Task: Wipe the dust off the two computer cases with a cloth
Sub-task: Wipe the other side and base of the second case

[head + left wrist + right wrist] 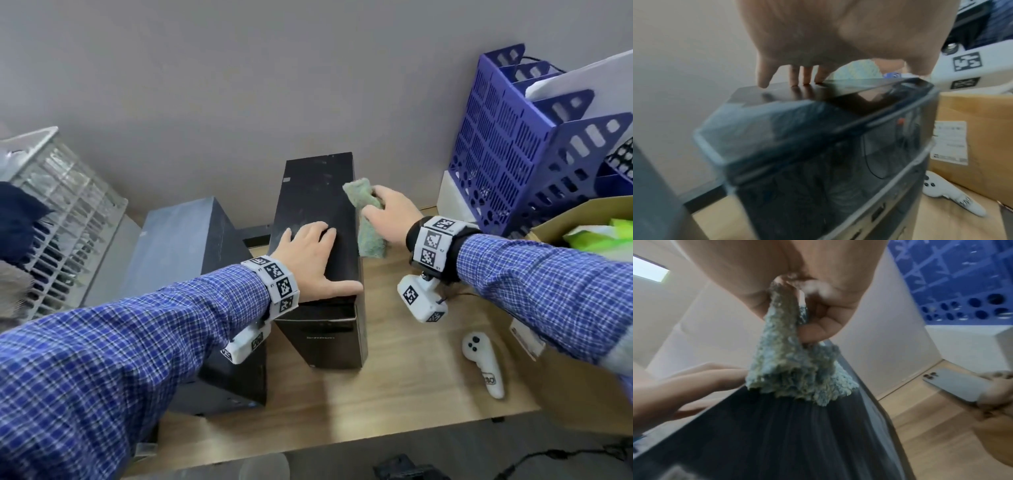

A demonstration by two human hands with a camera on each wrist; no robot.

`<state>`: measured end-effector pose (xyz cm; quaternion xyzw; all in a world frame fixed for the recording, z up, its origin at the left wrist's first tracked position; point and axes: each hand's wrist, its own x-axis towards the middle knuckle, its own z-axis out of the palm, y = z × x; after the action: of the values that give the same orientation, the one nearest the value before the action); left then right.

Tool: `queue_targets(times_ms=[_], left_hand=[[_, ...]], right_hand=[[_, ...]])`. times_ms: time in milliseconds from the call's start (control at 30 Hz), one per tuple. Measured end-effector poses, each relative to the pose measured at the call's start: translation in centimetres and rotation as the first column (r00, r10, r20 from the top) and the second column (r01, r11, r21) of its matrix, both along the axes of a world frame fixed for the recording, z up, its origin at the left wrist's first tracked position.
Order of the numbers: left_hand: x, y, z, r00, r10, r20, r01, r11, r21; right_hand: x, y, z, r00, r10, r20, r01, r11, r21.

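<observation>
On the wooden counter (394,387) two dark computer cases stand side by side near the wall: the left case (191,260) untouched, the right case (318,219) just beside it. The left hand (310,263) lies flat on the right case's top, grip wide, fingers (804,76) straight and thumb along the front edge. The right hand (387,216) has its grip closed around a green cloth (364,219), which hangs against that case's right upper edge. Farther right lie a white controller (483,363) and a cardboard box (561,219).
</observation>
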<state>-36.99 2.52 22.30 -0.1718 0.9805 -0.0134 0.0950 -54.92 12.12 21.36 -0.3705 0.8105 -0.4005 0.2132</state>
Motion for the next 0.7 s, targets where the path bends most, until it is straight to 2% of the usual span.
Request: queue_targets(times_ms=[67,167,233,333,433,533,700], left_hand=[[0.0,-0.9,0.0,0.999,0.037,-0.035,-0.035,0.999,0.038],[-0.5,-2.3,0.0,0.99,0.119,-0.08,-0.117,0.993,0.034],[-1.3,-3.3,0.3,0.978,0.207,-0.036,-0.206,0.978,0.046],[-3.2,-4.9,1.4,0.955,0.272,0.122,-0.285,0.953,0.103],[-5.6,-6.2,3.1,0.935,0.254,0.247,-0.279,0.957,0.075],[-7.8,-7.3,4.4,0.916,0.239,0.323,-0.254,0.967,0.004],[-10.8,-8.1,4.2,0.875,0.219,0.432,-0.23,0.973,-0.027]], right_hand=[[1.0,-0.8,-0.3,1.0,0.011,0.001,-0.011,0.998,-0.062],[3.9,0.6,-3.4,0.996,-0.088,-0.024,0.082,0.981,-0.175],[5.8,3.0,-6.8,0.999,-0.045,0.007,0.045,0.971,-0.234],[7.3,5.8,-10.8,0.995,0.095,-0.002,-0.092,0.962,-0.258],[6.4,4.9,-11.0,0.99,0.138,0.001,-0.132,0.949,-0.286],[3.7,1.6,-10.1,0.996,0.093,-0.005,-0.09,0.95,-0.3],[-1.5,-4.1,-9.1,0.998,0.05,-0.046,-0.059,0.973,-0.225]])
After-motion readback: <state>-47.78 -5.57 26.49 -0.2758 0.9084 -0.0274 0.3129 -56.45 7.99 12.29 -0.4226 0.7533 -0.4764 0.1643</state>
